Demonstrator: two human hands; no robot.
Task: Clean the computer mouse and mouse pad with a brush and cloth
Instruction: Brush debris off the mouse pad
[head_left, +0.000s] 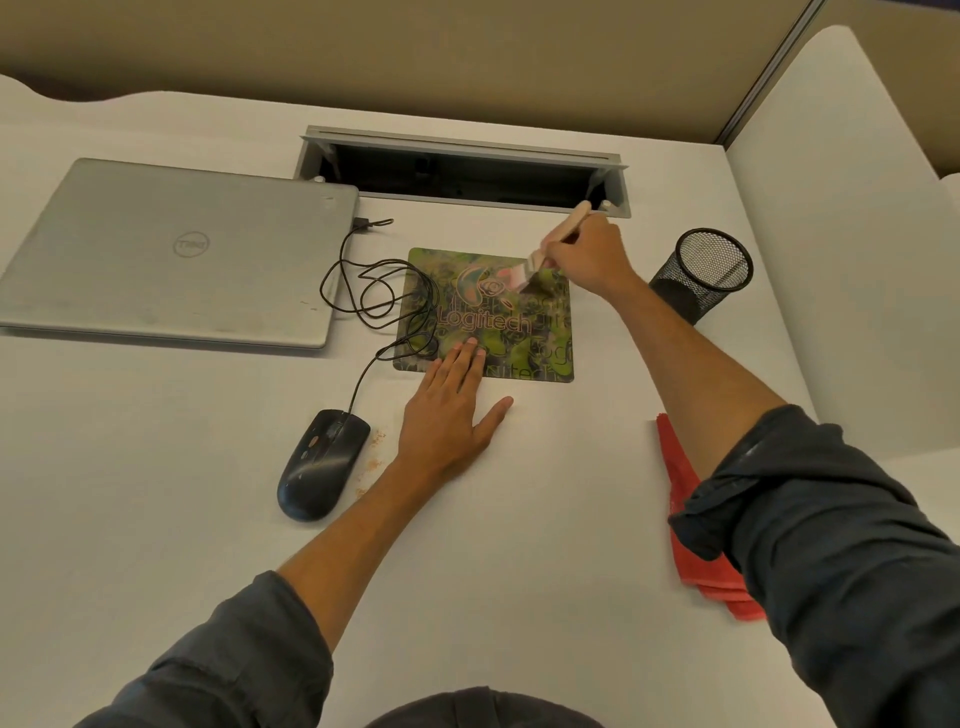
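A green patterned mouse pad (540, 322) lies on the white desk (519, 519). My right hand (587, 254) grips a wooden-handled brush (563, 228) whose bristles touch the pad's far right part. My left hand (449, 410) lies flat, fingers straight, with its fingertips pressing the pad's near edge and the thumb spread on the desk. A black wired mouse (322, 462) sits left of that hand, off the pad; its cable (374, 291) loops over the pad's left side. A red cloth (696, 545) lies at the right, partly hidden under my right forearm.
A closed grey laptop (171, 249) lies at the left. A black mesh pen cup (706, 270) stands right of the pad. An open cable trough (462, 171) runs along the back. Brownish crumbs (374, 452) speckle the desk beside the mouse. White partitions rise at the right.
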